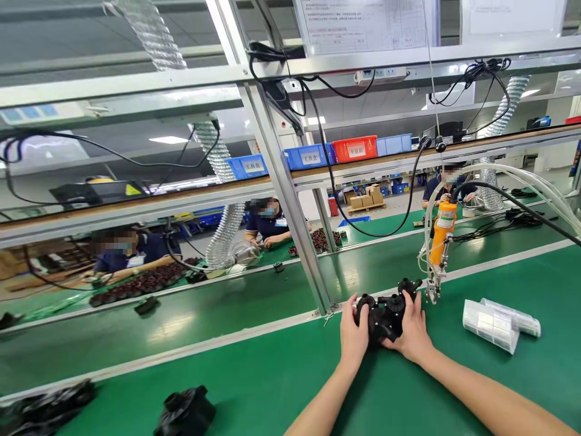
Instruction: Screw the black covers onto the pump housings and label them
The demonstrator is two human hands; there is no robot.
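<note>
Several black moulded plastic housings (384, 318) with round tops and short spouts are bunched together on the green bench top. My left hand (354, 336) wraps round the left side of the bunch, thumb and fingers closed on it. From the right, my right hand (412, 330) grips the same bunch, its fingers over the top and its thumb low at the front. The undersides of the parts and the palm sides of my hands are hidden. Just right of my right hand hangs an orange power screwdriver (442, 233), its metal tip close above the bench.
Two rolls of clear labels (490, 324) lie to the right. A single black housing (185, 412) stands at the front left, beside a dark heap (45, 409). An aluminium post (288, 194) rises behind my hands. Co-workers sit across the bench.
</note>
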